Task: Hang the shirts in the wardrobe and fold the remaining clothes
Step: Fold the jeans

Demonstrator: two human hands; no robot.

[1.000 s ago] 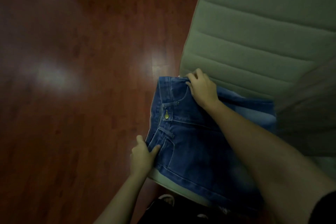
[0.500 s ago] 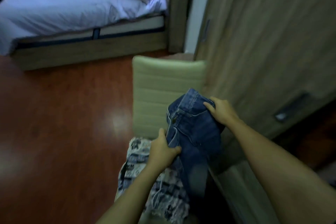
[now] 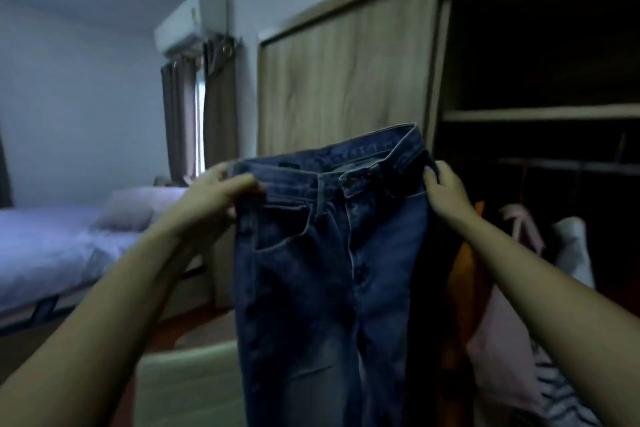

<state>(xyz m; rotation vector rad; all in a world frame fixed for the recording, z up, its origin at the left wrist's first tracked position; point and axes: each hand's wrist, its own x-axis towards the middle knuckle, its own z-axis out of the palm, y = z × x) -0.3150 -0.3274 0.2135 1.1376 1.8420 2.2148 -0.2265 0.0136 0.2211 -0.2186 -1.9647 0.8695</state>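
A pair of blue jeans hangs upright in front of me, front side facing me, legs dropping out of the bottom of the view. My left hand grips the left end of the waistband. My right hand grips the right end. Behind them stands the wooden wardrobe, its right half open and dark, with a shelf and a hanging rail. Shirts in orange, pink and white hang in the open part.
A pale green chair back stands low in front of me, behind the jeans' legs. A bed with pillows lies at the left. Curtains and an air conditioner are on the far wall.
Both hands have lifted the jeans off the chair and raised them to chest height, spread by the waistband. My view has swung up from the floor to the wardrobe.
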